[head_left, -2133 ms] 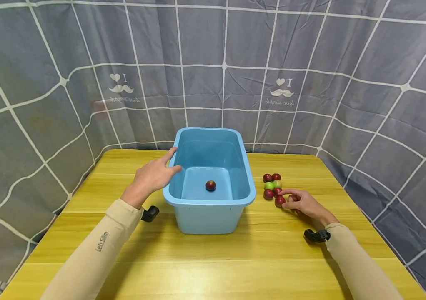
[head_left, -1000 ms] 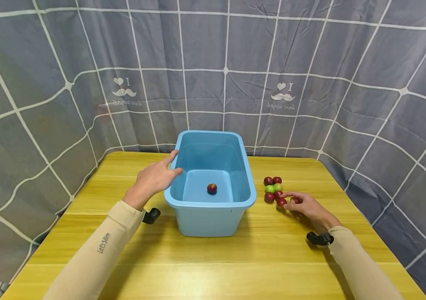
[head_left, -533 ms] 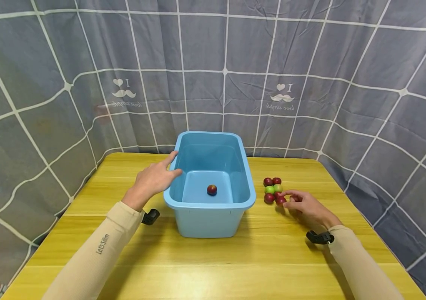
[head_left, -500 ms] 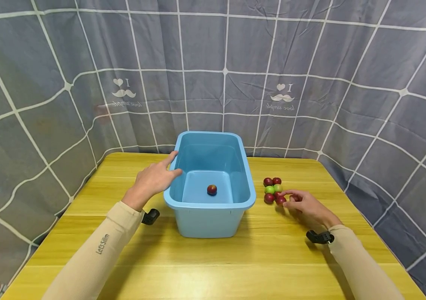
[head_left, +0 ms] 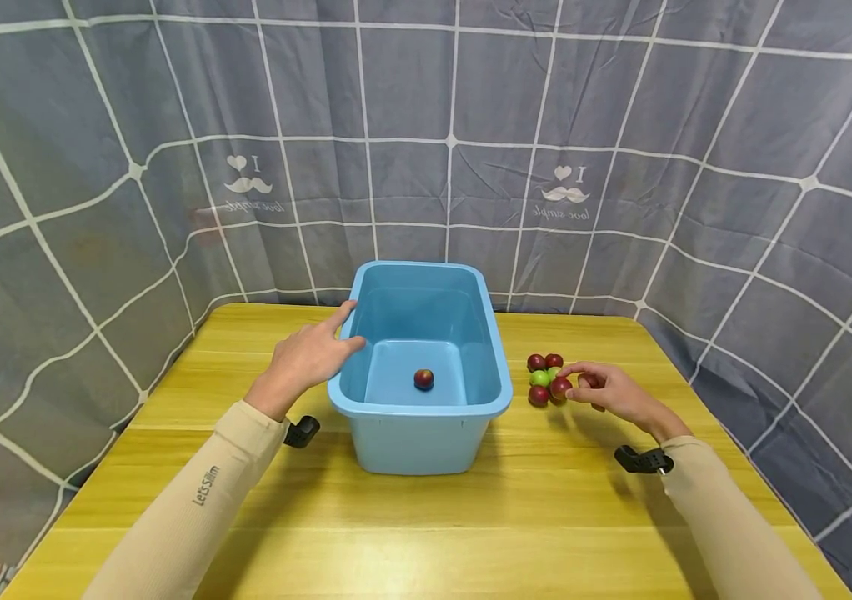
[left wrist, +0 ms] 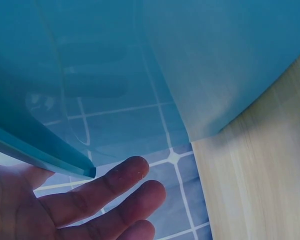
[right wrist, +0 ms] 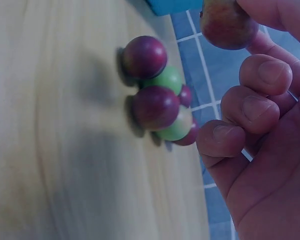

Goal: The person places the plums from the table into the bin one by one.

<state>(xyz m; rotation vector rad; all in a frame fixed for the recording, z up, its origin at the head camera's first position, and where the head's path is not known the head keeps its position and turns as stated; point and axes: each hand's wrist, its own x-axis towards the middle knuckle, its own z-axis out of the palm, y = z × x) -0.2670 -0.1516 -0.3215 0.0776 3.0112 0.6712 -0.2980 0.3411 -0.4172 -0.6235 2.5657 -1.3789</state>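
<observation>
the right hand [head_left: 612, 393] pinches a dark plum [head_left: 560, 389] between thumb and fingertip, raised above the worktop [head_left: 426, 533]; half a second ago it sat lower. the right wrist view shows four more dark plums [right wrist: 156, 107] and two green plums [right wrist: 176, 125] toward the worktop's far right corner; the head view hides one dark one. the left hand [head_left: 306, 358], fingers spread, rests on the left rim of the tub [head_left: 420, 410]; a lone plum [head_left: 423, 379] lies inside.

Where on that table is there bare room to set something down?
The wooden table is bare between the sleeves, in front of the blue tub, and toward the far right corner, beyond the right hand. It's crowded around the fruit cluster, where that hand holds a dark red fruit.
</observation>
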